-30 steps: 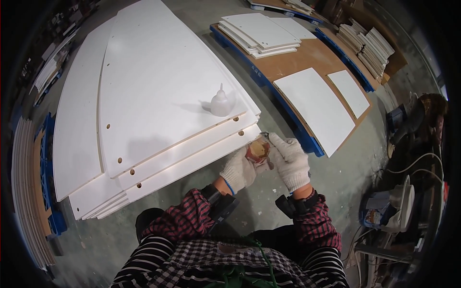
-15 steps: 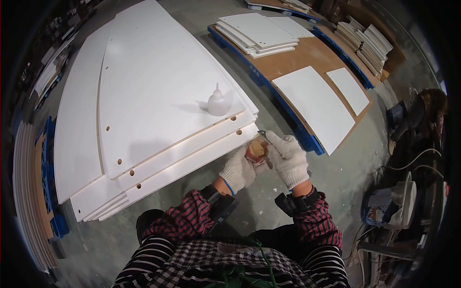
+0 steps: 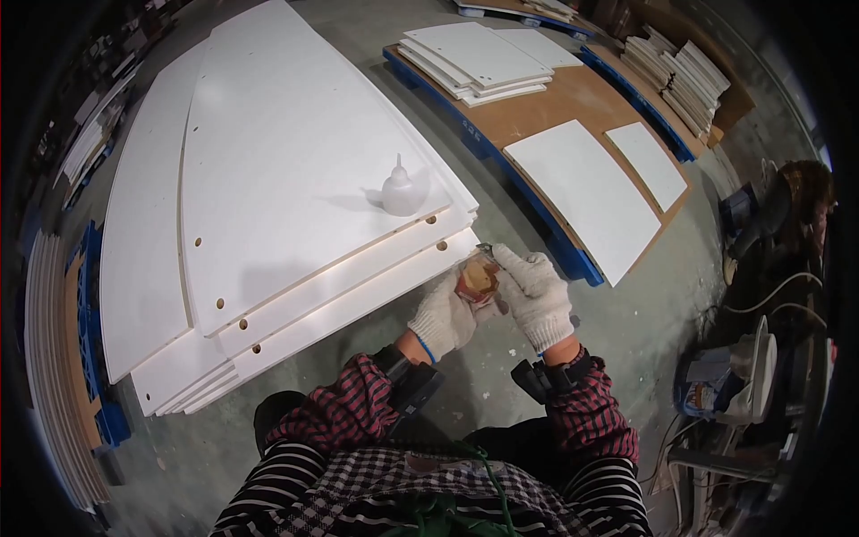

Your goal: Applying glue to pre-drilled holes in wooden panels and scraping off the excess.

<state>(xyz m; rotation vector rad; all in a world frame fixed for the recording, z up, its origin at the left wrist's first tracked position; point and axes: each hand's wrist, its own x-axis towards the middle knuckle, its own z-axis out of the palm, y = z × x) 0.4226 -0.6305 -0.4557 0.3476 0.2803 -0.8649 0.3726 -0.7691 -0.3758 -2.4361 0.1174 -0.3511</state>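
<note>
Just off the near right corner of the white panel stack [image 3: 295, 206], both my hands are close together in knitted white gloves. My left hand [image 3: 443, 315] is closed around a small reddish container [image 3: 478, 281] with a tan, yellowish inside. My right hand [image 3: 540, 300] is beside it, fingers bent and pinching a small dark-tipped thing [image 3: 485, 248] whose kind does not show. A squat translucent squeeze bottle [image 3: 404, 193] with a thin upright spout stands on the top panel. Round holes dot the near ends of the panels.
Across a strip of grey floor, a brown-topped blue pallet [image 3: 586, 94] bears smaller white boards [image 3: 586, 197]. Stacked panels [image 3: 55, 358] stand far left beside another blue pallet [image 3: 107, 412]. A bucket [image 3: 729, 380], loose cables and a seated person [image 3: 801, 215] are at the right.
The view has shifted slightly, so the panels and bottle appear a little further left. My hands keep almost the same pose around the container.
</note>
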